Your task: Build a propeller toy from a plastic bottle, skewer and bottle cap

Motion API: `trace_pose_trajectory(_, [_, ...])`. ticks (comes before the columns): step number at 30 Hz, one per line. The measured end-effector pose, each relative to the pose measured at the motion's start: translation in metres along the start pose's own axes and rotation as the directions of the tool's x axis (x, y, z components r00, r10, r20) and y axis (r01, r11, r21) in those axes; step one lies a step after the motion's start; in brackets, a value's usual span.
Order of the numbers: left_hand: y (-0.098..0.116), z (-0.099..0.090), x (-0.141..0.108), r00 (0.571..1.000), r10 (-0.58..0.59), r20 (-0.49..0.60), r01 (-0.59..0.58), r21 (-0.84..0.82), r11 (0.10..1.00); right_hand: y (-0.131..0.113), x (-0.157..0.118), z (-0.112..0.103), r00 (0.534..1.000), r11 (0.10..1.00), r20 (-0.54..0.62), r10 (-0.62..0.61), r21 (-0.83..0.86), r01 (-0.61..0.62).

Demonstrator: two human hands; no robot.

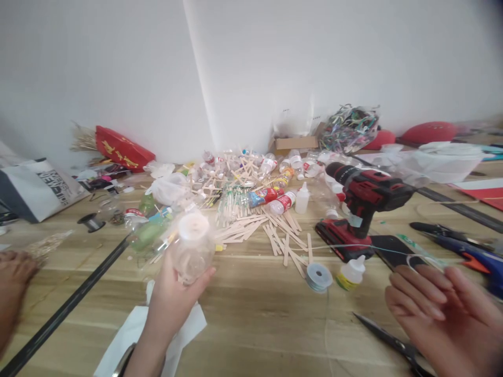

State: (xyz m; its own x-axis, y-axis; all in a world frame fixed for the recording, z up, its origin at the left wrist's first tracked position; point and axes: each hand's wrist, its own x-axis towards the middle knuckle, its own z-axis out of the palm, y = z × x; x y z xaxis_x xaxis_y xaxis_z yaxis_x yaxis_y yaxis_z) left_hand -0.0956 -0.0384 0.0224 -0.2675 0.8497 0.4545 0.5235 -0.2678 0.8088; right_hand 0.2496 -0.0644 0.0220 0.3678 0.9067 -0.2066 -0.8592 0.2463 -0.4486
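My left hand is closed round a clear plastic jar with a whitish top, held upright above the table. On the right, my right hand has its fingers curled, pinching a thin pale cord between thumb and forefinger. The cord makes a small loop there, and a strand runs left past the drill. Below this hand lies a pair of black scissors, partly covered by it. A spool of light-blue cord rests near a small glue bottle with a yellow label.
A red and black cordless drill stands right of centre. Wooden sticks and plastic bottles are heaped at the back. Blue-handled pliers lie far right. White paper is under my left arm. Another person's hand rests at the left edge.
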Motion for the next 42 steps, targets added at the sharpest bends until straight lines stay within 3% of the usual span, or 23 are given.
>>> trace_pose_trajectory(3, [0.001,0.003,-0.001,0.999,-0.013,-0.038,0.017,0.101,0.995,0.009,-0.005,0.004,1.000,0.997,0.011,0.014,-0.078,-0.014])
trace_pose_trajectory(7, [0.004,0.010,-0.003,0.994,0.090,-0.066,-0.077,0.170,0.982,0.021,-0.012,0.007,0.997,0.979,0.043,0.068,-0.197,-0.058])
trace_pose_trajectory(11, [-0.001,0.013,-0.003,0.981,0.193,-0.004,-0.187,0.236,0.953,0.033,-0.016,0.005,0.978,0.952,0.110,0.175,-0.271,-0.140])
trace_pose_trajectory(17, [-0.002,0.019,-0.007,0.961,0.250,0.118,-0.274,0.297,0.915,0.058,-0.024,-0.002,0.929,0.875,0.182,0.322,-0.431,-0.219])
trace_pose_trajectory(23, [-0.003,0.026,-0.017,0.890,0.393,0.232,-0.452,0.328,0.829,0.077,-0.032,-0.012,0.873,0.798,0.220,0.436,-0.542,-0.263])
trace_pose_trajectory(29, [0.002,0.031,-0.024,0.827,0.480,0.293,-0.559,0.335,0.758,0.083,-0.034,-0.013,0.852,0.744,0.193,0.487,-0.603,-0.289])
trace_pose_trajectory(39, [0.011,0.037,-0.033,0.711,0.602,0.362,-0.703,0.346,0.622,0.086,-0.040,-0.010,0.855,0.732,0.161,0.493,-0.608,-0.308])
trace_pose_trajectory(42, [0.008,0.036,-0.033,0.710,0.606,0.359,-0.704,0.355,0.615,0.084,-0.039,-0.009,0.871,0.724,0.138,0.472,-0.624,-0.294])
